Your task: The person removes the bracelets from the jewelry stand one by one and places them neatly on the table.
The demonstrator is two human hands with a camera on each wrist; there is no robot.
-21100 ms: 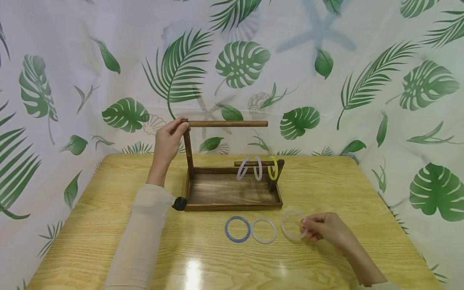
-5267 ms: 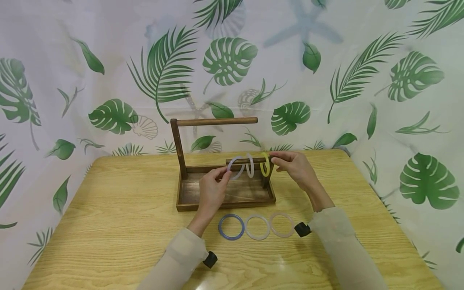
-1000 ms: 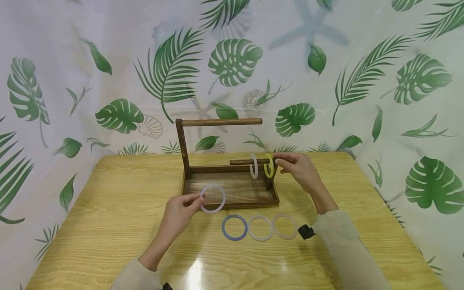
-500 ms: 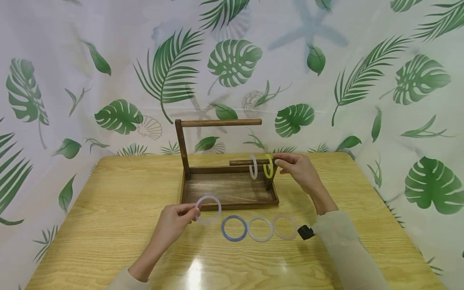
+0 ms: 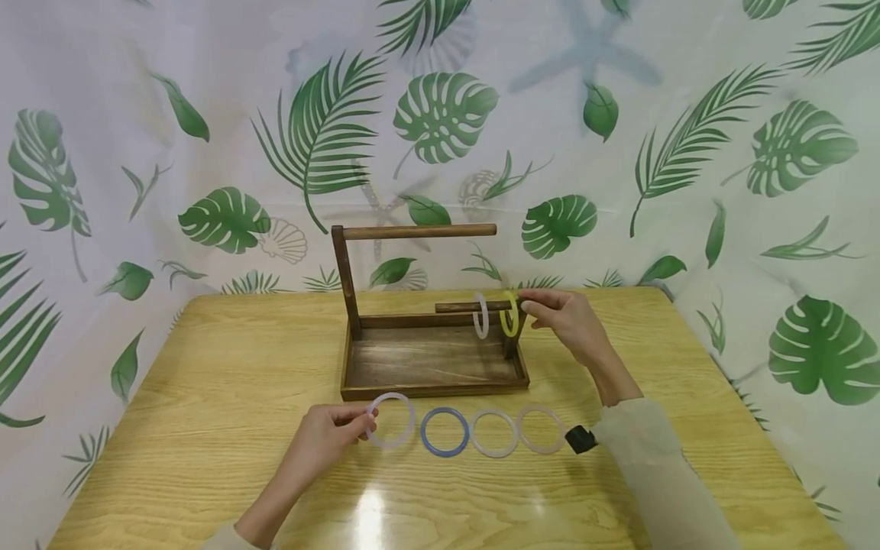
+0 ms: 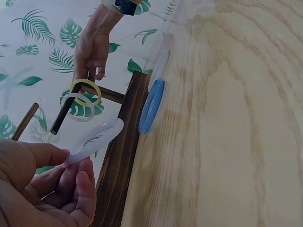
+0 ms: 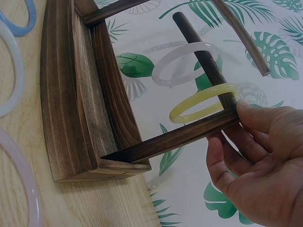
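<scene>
My left hand [image 5: 323, 441] pinches a pale lavender bangle [image 5: 413, 418] between thumb and fingers, just in front of the dark wooden stand [image 5: 440, 392]. In the left wrist view this bangle [image 6: 97, 142] appears tilted. My right hand [image 5: 572, 325] grips the top of the stand's short right post; the right wrist view shows the thumb against its corner. On the lower peg [image 5: 454, 308] hang a yellow bangle [image 5: 515, 317], close to the post, and a whitish translucent bangle [image 5: 485, 317]. A blue bangle [image 5: 444, 454], a whitish one [image 5: 493, 456] and a pinkish one [image 5: 541, 452] lie in a row.
The stand has a shallow tray base, a tall left post [image 5: 346, 279] and a long upper bar [image 5: 419, 231] with a free right end. It sits on a wood-grain table [image 5: 227, 367]. A leaf-patterned cloth [image 5: 440, 46] hangs behind.
Earlier the lavender bangle hung on the lower peg. My left hand has taken it off and carried it forward and down, left of the blue bangle. My right hand keeps hold of the short post.
</scene>
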